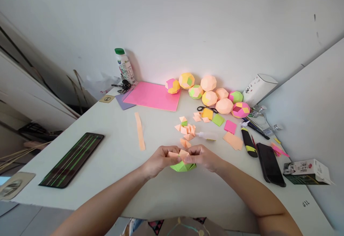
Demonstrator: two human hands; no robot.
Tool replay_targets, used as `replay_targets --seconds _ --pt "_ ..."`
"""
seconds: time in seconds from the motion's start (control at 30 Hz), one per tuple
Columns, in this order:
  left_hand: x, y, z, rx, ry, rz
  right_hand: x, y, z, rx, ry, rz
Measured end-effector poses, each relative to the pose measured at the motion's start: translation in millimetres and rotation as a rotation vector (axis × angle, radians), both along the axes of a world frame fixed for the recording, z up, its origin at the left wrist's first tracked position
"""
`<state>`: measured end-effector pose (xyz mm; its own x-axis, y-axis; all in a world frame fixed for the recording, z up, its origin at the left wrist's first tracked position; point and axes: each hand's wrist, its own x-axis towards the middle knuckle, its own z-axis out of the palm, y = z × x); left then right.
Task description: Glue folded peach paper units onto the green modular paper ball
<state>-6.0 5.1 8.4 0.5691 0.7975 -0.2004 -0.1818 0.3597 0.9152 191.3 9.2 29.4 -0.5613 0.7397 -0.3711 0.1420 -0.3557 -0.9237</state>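
Centrally, near the table's front edge, a green-and-peach paper form (183, 167) sits between the left hand (160, 161) and the right hand (204, 158), the fingers of both closed in a narrow pinch on its upper part and partly hiding it. Just beyond the fingertips, loose folded peach pieces (189, 130) crowd the table (113, 171), with a small white tube (205, 135) lying beside them. Farther back come black-handled scissors (207, 109), square paper slips (218, 120) and a cluster of faceted paper balls (224, 105) near the wall. A peach strip (139, 131) lies to the left, below a pink sheet (153, 96); on the right, a black-and-yellow tool (249, 142), a dark phone (271, 164) and a carton (307, 171) hem in that side.
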Motion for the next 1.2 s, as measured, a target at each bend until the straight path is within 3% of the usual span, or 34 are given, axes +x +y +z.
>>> replay_targets --seconds 0.23,0.53,0.77,1.0,1.2 --pt "0 0 -0.4 0.004 0.027 0.023 -2 0 -1.5 -0.023 0.014 -0.030" --pt "2 -1 2.6 -0.013 0.065 0.040 -1 -4 -3.6 0.059 0.004 0.011" --pt "3 -2 2.8 0.024 0.104 -0.014 -3 -5 -2.8 -0.002 0.036 -0.018" --pt "2 -1 -0.6 0.005 0.097 -0.033 -3 -6 -5.1 0.034 -0.010 -0.028" --pt "5 -2 1.5 -0.086 -0.037 0.091 9 7 7.8 0.020 0.046 0.050"
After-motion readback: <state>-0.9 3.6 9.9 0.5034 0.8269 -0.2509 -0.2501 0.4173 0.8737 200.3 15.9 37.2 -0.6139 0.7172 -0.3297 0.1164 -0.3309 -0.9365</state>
